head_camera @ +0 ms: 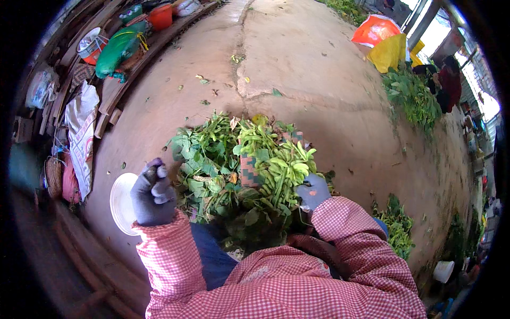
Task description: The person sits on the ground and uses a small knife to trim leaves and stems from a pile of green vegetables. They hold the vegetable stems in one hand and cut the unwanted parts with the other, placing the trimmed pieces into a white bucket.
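Observation:
My right hand (314, 192), in a grey glove, is closed around the lower right side of a bunch of plump green bean pods (279, 169). Stems show just below its fingers. My left hand (153, 193), gloved the same way, is raised with curled fingers to the left of the greens. Whether anything is inside its curl is hidden. A white round plastic container or lid (121, 204) lies partly behind that hand. Leafy bean plants (207, 171) are heaped before me, over and beside a woven basket (250, 171) with a pink and dark pattern.
Wooden planks (159, 50) along the left hold a green sack (119, 48) and an orange bucket (160, 17). More bean plants lie at right (412, 95) by a seated person (450, 85), and nearer me (394, 227). Loose leaves dot the earthen floor (303, 52).

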Motion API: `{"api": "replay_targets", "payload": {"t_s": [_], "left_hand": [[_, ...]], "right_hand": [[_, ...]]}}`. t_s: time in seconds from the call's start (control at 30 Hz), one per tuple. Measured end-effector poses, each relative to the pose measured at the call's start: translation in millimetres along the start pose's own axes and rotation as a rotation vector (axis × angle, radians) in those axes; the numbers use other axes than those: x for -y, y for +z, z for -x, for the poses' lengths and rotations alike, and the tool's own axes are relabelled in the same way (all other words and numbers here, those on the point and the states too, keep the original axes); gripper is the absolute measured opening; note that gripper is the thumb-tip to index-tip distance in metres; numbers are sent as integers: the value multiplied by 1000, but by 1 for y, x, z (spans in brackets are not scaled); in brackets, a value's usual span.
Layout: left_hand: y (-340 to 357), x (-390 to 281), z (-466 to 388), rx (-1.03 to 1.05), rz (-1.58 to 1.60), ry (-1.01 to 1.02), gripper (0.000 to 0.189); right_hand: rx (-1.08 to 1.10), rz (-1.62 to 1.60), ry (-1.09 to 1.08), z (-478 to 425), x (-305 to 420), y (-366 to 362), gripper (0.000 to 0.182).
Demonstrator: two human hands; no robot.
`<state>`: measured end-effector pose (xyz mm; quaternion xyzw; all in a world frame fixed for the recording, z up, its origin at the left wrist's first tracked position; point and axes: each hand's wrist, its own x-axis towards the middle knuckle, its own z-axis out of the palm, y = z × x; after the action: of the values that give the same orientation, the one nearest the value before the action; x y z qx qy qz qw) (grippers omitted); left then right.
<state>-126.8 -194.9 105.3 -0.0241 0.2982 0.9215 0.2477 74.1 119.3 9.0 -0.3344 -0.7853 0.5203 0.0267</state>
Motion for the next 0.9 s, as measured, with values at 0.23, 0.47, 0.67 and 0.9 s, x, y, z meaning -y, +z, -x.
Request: {"api": "replay_targets", "payload": {"t_s": [0.23,0.47,0.67,0.9], "left_hand": [[-99,-55,11,-50,88,-45,27],[-183,-57,15,-96,259,52,26],[-237,-87,47,-163,284,64,21],[-247,-114,84,-551,292,256,17]], "right_hand": [[95,14,-107,22,30,-51,22],[93,-78,-253,26,49,-107,15],[228,-86,-304,21,121,-100,23],[403,-371,-195,-25,149,-47,37]]}}
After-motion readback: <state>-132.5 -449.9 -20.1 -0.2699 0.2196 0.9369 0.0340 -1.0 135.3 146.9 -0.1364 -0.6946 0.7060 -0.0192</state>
